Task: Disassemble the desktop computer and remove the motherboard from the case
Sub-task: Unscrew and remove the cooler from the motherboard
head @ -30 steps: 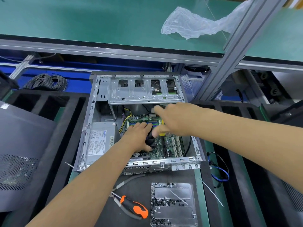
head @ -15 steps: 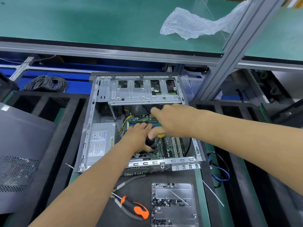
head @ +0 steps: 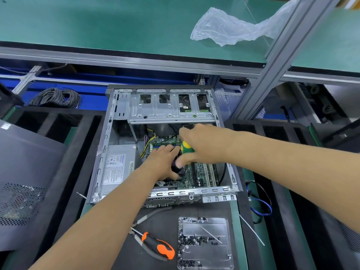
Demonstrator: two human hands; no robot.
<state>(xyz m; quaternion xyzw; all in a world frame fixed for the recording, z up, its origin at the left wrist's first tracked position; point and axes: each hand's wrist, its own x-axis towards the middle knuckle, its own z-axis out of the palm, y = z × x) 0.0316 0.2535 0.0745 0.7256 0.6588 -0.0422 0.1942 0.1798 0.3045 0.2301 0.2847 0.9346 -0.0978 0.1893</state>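
An open grey computer case point(head: 101, 164) lies flat before me. Inside it the green motherboard point(head: 200, 176) shows at the right, a silver power supply point(head: 116, 168) at the left, and a metal drive cage point(head: 165, 110) spans the far end. My right hand point(head: 204, 145) grips a green and yellow screwdriver point(head: 186, 147) over the board. My left hand point(head: 163, 162) rests on a black cooler point(head: 176, 168) at the board's middle, fingers curved over it. The cooler is mostly hidden by both hands.
An orange and black screwdriver point(head: 159, 247) and pliers lie on the black mat in front of the case. A clear tray point(head: 204, 242) with several screws sits beside them. A grey side panel point(head: 23, 172) rests at the left. A crumpled plastic bag point(head: 229, 28) lies on the green shelf.
My right hand has lifted slightly, so the screwdriver's green and yellow handle now shows more. My left hand stays on the cooler.
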